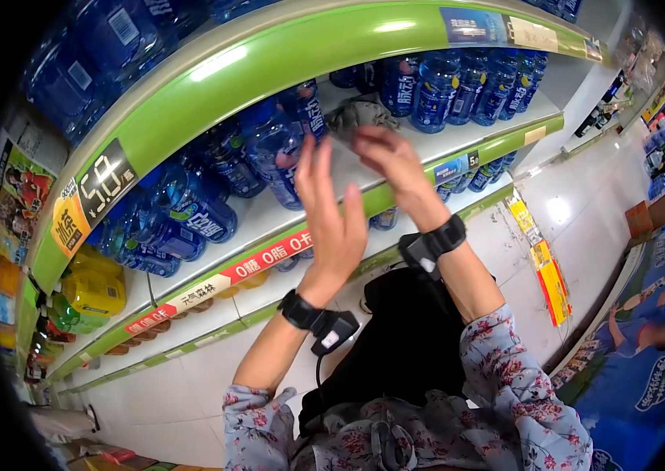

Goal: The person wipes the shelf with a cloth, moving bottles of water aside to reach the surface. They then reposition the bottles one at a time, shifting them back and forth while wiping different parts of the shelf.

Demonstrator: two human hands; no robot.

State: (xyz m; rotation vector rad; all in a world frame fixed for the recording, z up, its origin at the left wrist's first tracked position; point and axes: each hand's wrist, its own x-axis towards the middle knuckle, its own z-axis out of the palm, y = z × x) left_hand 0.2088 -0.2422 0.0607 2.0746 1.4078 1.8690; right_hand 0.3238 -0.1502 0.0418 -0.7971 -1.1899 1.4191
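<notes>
My left hand (331, 224) is raised in front of the shelf edge, fingers stretched out and apart, holding nothing. Just behind its fingertips stands a blue bottle (274, 153) on the white shelf. My right hand (391, 161) hangs over the shelf's front, fingers loosely bent and spread, with nothing seen in it. Behind my right fingertips a crumpled grey cloth (360, 114) lies on the shelf between blue bottles. Another group of blue bottles (434, 90) stands upright to the right of the cloth.
A green shelf edge (270, 59) with price labels curves overhead. More blue bottles (191, 208) fill the left side, some tilted. Yellow bottles (97, 290) stand lower left. A blue printed panel (646, 345) is at the right, beyond the tiled floor (505, 259).
</notes>
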